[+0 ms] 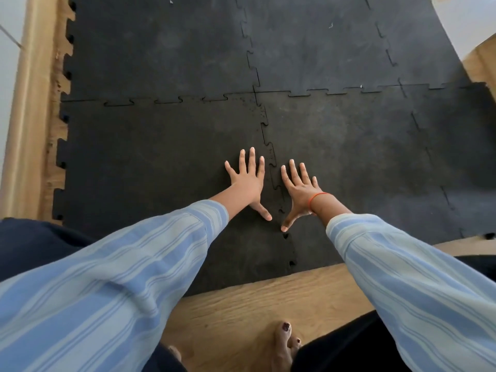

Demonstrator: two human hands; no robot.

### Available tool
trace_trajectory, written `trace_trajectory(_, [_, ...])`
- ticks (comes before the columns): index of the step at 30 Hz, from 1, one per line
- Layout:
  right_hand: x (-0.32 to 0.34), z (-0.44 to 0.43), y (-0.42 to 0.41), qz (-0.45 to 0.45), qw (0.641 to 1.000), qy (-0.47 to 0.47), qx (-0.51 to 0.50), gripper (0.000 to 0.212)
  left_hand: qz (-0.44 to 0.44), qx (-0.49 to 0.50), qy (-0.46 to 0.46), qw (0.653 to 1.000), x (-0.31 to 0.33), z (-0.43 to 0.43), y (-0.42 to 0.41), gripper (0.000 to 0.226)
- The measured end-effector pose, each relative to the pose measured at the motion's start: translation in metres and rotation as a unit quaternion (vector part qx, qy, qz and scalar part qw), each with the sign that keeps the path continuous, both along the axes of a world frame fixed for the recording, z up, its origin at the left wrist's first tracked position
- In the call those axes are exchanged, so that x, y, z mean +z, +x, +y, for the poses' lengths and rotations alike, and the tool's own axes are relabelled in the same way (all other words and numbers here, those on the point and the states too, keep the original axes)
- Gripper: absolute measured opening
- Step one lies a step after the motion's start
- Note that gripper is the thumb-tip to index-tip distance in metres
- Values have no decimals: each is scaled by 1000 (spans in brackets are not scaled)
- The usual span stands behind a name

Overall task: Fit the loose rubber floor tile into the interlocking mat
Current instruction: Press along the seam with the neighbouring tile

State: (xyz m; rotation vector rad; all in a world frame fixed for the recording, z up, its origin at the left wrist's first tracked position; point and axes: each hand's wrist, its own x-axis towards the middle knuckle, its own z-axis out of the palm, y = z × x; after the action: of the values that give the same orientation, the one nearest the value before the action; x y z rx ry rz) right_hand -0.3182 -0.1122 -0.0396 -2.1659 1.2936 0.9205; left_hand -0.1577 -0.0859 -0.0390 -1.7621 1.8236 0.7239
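Note:
A black rubber mat (pixel 308 44) of interlocking tiles covers the floor. The near left tile (pixel 150 157) lies beside the near right tile (pixel 357 157), with a toothed seam (pixel 271 157) running between them. My left hand (pixel 248 181) lies flat, fingers spread, on the left tile just left of the seam. My right hand (pixel 299 190) lies flat, fingers spread, on the right tile just right of the seam. Both thumbs point toward the seam. Near the front edge the seam shows small open gaps (pixel 288 248).
Wooden floor (pixel 255 299) shows in front of the mat and along its left side, where a pale wooden skirting (pixel 25 116) runs. My bare toes (pixel 284 342) rest on the wood near the bottom. A wooden piece (pixel 480 60) stands at the right.

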Motion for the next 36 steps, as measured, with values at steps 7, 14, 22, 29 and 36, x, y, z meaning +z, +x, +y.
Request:
trace_trajectory(7, [1,19,3,25,1000,-18,2,165,-28,-5,-9,1000,6,4,-13,156])
trace_trajectory(14, [11,37,-6,37,999,3,39,162,-8,-3,-26,1000,4,12,-8,153])
trace_trajectory(22, [12,48,-12,47,996,-18,75,160,-3,0,-22,1000,2,12,-9,154])
trace_trajectory(29, [-1,70,-17,29,996,-45,73,166,8,1,-33,999,-3,11,-5,154])
trace_trajectory(36, [-6,74,-31,-38,965,-115,231,138,24,3,-11,1000,3,8,-3,136])
